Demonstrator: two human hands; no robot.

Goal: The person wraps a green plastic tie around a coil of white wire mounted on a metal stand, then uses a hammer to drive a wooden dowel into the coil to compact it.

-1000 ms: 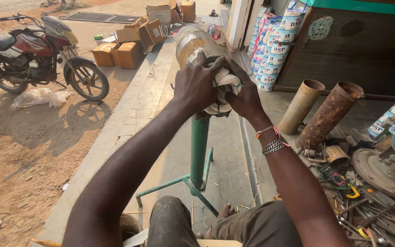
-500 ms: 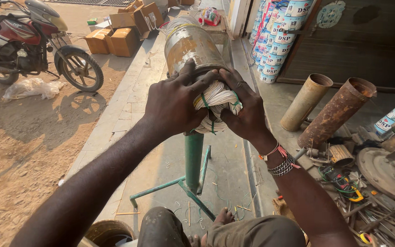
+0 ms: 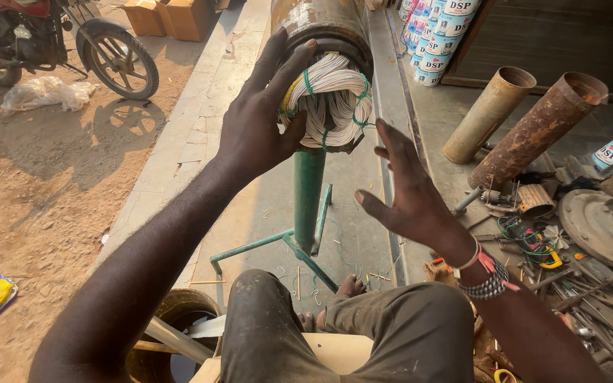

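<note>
While the right hand [image 3: 409, 195] hangs open, fingers spread and touching nothing, just right of and below the coil, the left hand [image 3: 260, 117] has its grip laid flat against the left side of the white wire winding [image 3: 331, 99], fingers stretched, not closed round it. That winding, laced with green ties, bulges from the near end of the rusty motor casing [image 3: 321, 25] on a green stand [image 3: 308, 195]. Pressing from one side alone could, I judge, push the strands out of shape or snap a tie.
</note>
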